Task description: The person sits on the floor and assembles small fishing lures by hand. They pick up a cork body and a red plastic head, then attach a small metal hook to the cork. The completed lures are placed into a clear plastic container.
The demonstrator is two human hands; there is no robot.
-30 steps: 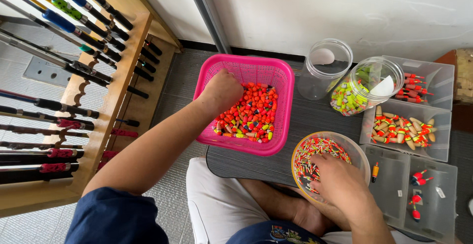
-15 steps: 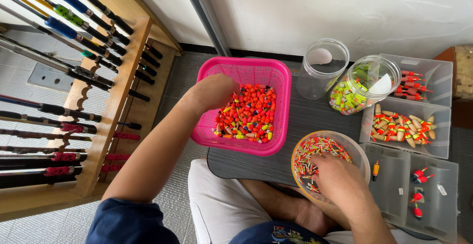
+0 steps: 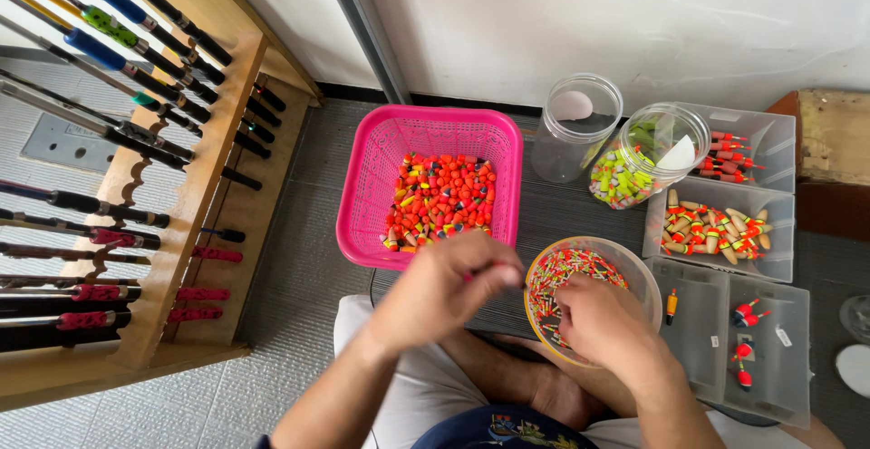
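Seated person sorting small fishing floats, seen from above. The left hand (image 3: 441, 290) hovers just beside the near rim of the pink basket (image 3: 367, 195), its fingertips pinched on a small piece that is mostly hidden; only a dark tip shows toward the right. The right hand (image 3: 598, 322) rests at the near edge of the round bowl (image 3: 645, 272) of thin striped floats, fingers curled down among them; whether they grip one cannot be told. The orange floats (image 3: 442, 197) lie heaped in the basket's middle. Two clear jars (image 3: 576, 127) and divided trays (image 3: 720, 231) stand to the right, a wooden rod rack (image 3: 195, 186) to the left. Risk, as a judgement: the pinched piece is tiny and held over the gap between basket and bowl, so a loosened pinch could drop it onto the lap or floor; a nudge from the right wrist could tip the bowl off its near edge.
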